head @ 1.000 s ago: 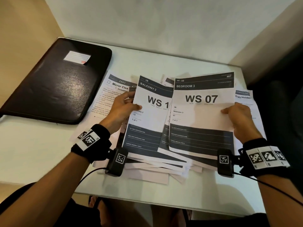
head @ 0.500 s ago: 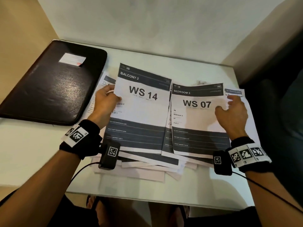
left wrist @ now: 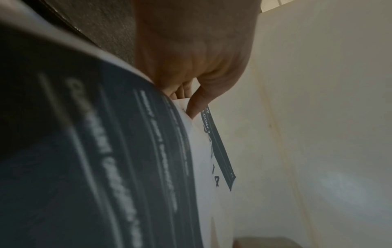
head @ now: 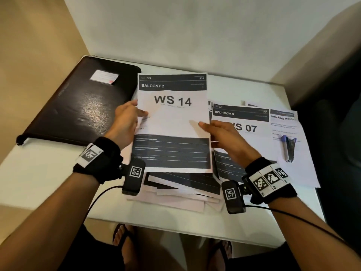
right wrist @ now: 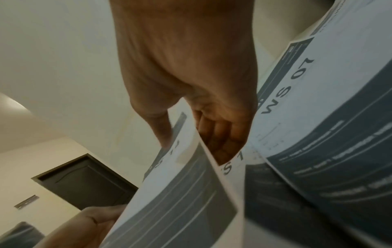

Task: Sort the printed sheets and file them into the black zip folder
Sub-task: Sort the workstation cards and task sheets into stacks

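My left hand (head: 127, 122) pinches the left edge of the "WS 14 / Balcony 2" sheet (head: 172, 122) and holds it tilted above the pile of printed sheets (head: 185, 184). The left wrist view has the thumb (left wrist: 197, 104) lying on that sheet (left wrist: 203, 151). My right hand (head: 220, 133) pinches its right edge; in the right wrist view that hand (right wrist: 191, 83) has its thumb above and its fingers below the sheet (right wrist: 180, 193). The "WS 07 / Bedroom 3" sheet (head: 252, 128) lies flat on the pile to the right. The black zip folder (head: 78, 102) lies closed at the far left.
An "Egg Holder" sheet (head: 293, 173) lies at the right with a small blue and white object (head: 288, 147) on it. The white table (head: 39, 182) sits in a corner between walls. A dark chair stands past its right edge. My feet show under the near edge.
My left hand has raised the WS 14 sheet and brought it toward the middle. My right hand has let go of the WS 07 sheet and moved left to the WS 14 sheet's right edge.
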